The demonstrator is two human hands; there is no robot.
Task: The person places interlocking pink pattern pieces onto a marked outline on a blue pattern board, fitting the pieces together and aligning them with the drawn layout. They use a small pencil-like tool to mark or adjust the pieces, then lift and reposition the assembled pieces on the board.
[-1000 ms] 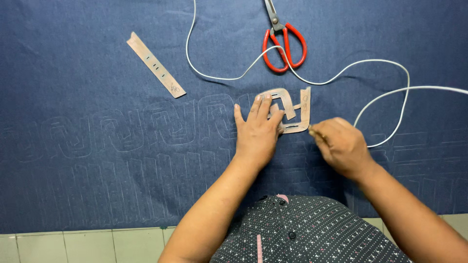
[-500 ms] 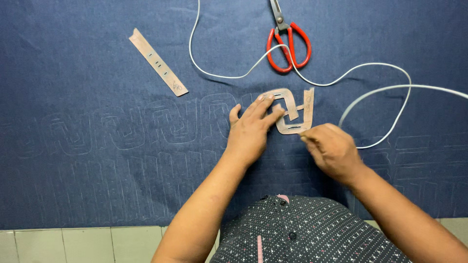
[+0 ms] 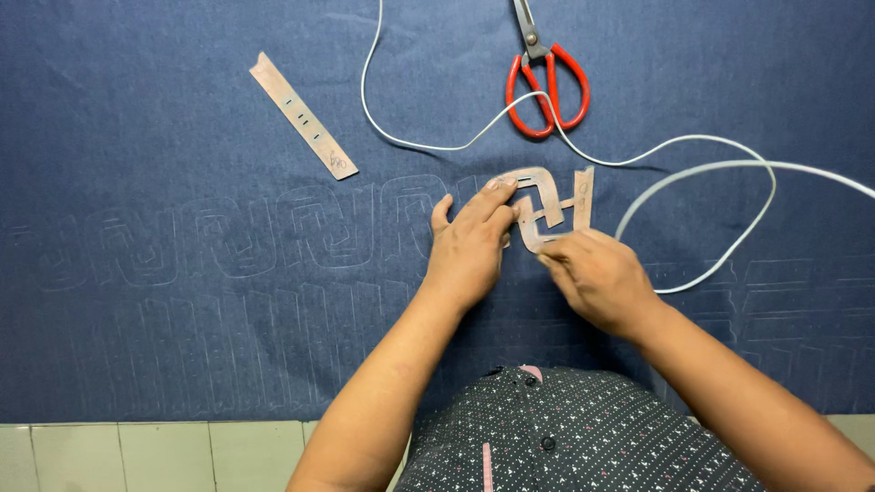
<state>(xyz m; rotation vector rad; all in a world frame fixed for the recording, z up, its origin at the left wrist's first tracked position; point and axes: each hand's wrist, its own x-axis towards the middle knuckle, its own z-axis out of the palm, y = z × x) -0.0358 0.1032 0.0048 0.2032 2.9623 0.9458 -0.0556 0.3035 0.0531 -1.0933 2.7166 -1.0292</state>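
Your left hand presses flat, fingers spread, on a tan, angular cardboard stencil lying on dark blue denim cloth over the tabletop. The stencil's long axis runs left to right, its upright bar at the right end. Your right hand, fingers pinched closed, touches its lower edge; what they grip cannot be told. Red-handled scissors lie beyond.

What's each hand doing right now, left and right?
Left hand: open, fingers spread, pressing the cardboard template flat on the blue fabric.
Right hand: fingers pinched at the template's lower edge; what it grips cannot be told.
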